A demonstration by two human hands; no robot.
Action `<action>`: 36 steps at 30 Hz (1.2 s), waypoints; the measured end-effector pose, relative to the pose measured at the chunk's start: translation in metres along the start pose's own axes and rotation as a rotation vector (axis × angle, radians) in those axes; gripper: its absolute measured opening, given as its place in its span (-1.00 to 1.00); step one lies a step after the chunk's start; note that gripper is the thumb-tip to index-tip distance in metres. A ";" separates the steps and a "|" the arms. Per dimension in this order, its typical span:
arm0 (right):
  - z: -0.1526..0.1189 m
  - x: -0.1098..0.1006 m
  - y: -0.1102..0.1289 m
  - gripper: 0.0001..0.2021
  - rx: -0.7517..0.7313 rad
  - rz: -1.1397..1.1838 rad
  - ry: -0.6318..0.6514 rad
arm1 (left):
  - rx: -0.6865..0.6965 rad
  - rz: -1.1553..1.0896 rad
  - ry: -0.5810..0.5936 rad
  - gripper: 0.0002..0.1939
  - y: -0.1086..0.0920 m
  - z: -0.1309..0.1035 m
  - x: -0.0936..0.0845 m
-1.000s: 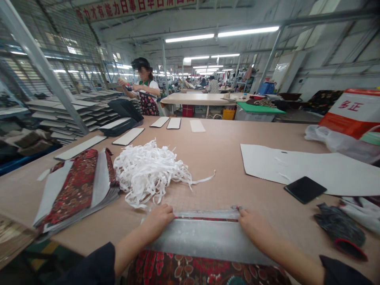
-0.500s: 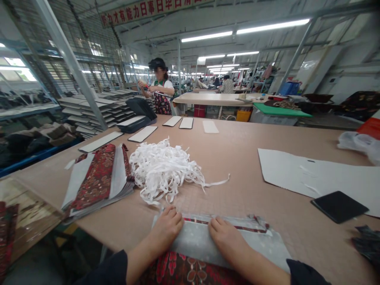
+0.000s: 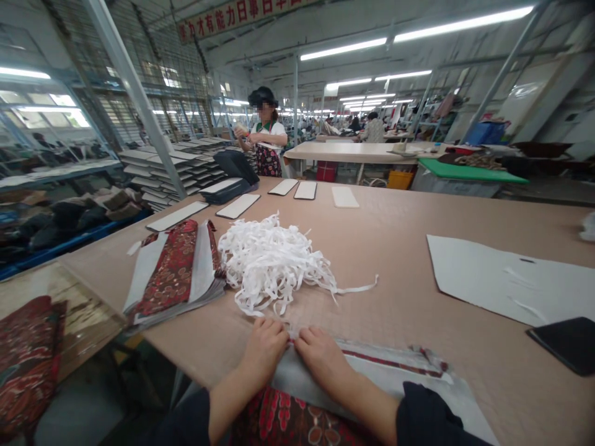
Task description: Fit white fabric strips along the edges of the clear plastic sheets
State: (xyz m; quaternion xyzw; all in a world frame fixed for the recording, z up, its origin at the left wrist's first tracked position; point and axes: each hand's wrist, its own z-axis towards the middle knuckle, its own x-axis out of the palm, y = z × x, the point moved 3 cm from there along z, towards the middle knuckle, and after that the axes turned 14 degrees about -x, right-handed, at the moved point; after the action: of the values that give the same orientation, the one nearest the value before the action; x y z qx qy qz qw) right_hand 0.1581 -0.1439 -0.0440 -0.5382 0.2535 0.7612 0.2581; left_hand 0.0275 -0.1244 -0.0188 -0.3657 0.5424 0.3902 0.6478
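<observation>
Head view, and the two hands are side by side at the near edge of the table [image 3: 390, 248], both down on the cloth piece [image 3: 297, 375]! Left hand [image 3: 267, 344] sits at its far left corner, fingers close together and curled over the edge; right hand [image 3: 320, 354] is just beside it, fingers bent down onto that same edge. Pinching or only pressing? Cannot tell, the fingertips are hidden. Most of the cloth spreads out to the right, passing under the right forearm.

And what a look: pale grey, slightly sheer backing uppermost, a narrow dark-red patterned band along the far edge, the far right corner crumpled. Nearest the body, brown printed face shows, red clusters and tan-outlined petals! Just beyond the hands, a tangled heap of white strips [image 3: 279, 266]; left of that, a stack of matching cloth [image 3: 170, 272].
</observation>
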 end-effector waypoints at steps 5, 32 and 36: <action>0.008 -0.008 -0.005 -0.85 -0.004 0.084 0.031 | 0.034 -0.091 -0.115 -0.83 0.006 -0.015 0.013; 0.003 -0.005 0.013 -0.94 -0.222 -0.091 0.022 | 0.024 -0.146 -0.222 -0.85 0.009 -0.032 0.010; -0.031 -0.018 0.007 -0.89 -0.071 -0.149 0.133 | 0.009 -0.151 -0.170 -0.90 0.010 -0.033 0.009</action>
State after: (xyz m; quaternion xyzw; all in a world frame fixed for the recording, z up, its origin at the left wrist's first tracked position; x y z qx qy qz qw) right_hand 0.1805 -0.1717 -0.0353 -0.6136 0.2023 0.7111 0.2773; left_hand 0.0061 -0.1487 -0.0328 -0.3681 0.4580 0.3676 0.7208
